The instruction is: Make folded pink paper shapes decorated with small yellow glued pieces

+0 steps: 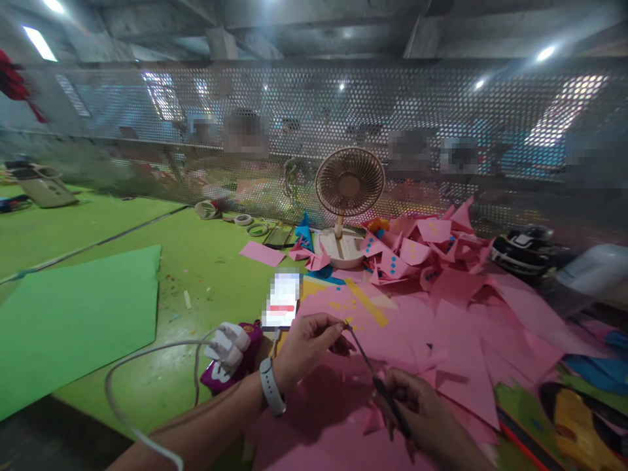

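My right hand (412,402) is closed around the dark handle of a slim pointed tool (385,392), whose thin metal shaft slants up and left. At its tip, my left hand (314,340) pinches thumb and forefinger together on what looks like a tiny yellow piece (347,322). Whether the tip also touches this piece is too small to tell. Both hands are above pink paper sheets (392,327). Small yellow bits (350,306) and a yellow paper strip (367,302) lie on the pink paper just beyond my fingers.
Folded pink paper pieces (422,245) are heaped beside a small fan (349,183). A lit phone (282,301) and a purple power block (230,360) with white plugs lie left of my hands, their cable crossing my forearm. Green sheets (83,314) cover the left. Perforated metal (171,144) stands behind.
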The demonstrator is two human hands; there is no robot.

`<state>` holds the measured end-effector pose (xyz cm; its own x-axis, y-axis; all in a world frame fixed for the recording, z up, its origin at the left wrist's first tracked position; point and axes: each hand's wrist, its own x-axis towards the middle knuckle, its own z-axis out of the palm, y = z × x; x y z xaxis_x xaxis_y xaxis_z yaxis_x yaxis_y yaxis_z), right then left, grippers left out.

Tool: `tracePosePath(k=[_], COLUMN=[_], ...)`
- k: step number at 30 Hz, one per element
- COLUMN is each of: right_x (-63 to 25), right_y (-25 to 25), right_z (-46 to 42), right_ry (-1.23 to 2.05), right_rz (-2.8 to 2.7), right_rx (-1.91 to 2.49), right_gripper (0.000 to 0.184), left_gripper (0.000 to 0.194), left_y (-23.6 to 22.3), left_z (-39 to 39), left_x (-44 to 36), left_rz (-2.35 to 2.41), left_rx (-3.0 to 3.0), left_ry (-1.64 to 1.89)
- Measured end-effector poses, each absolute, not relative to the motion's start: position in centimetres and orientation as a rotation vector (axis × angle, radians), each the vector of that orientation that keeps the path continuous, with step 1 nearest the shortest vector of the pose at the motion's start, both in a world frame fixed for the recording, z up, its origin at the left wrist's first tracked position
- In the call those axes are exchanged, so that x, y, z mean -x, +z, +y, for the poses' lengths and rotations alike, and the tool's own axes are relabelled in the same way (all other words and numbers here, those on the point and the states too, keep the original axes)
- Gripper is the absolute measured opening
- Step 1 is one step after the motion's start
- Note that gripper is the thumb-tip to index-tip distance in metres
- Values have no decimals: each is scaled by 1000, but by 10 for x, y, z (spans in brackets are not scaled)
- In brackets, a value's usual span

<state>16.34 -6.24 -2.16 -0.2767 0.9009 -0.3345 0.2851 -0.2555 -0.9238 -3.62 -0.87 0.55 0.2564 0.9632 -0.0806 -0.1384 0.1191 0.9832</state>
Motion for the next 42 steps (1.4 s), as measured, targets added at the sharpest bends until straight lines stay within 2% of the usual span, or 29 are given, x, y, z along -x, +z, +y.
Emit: tracePosePath(k=[28,36,42], right_x=[-161,-163,-159], right_y=[-29,-11,-26], right_z=[-62,-63,-61], right_ry=[1556,1589,1538], right_rz=[-1451,-1468,-1430], right_rx=[1394,1392,1442], right_gripper=[35,34,38], left_gripper=[23,22,22], left_y=[0,4,3], left_z=[-10,-10,-9], left_x=[35,34,34], left_rz=[962,979,986], left_rx=[-1183,-1161,-1155], left_ry=[1013,1007,1005])
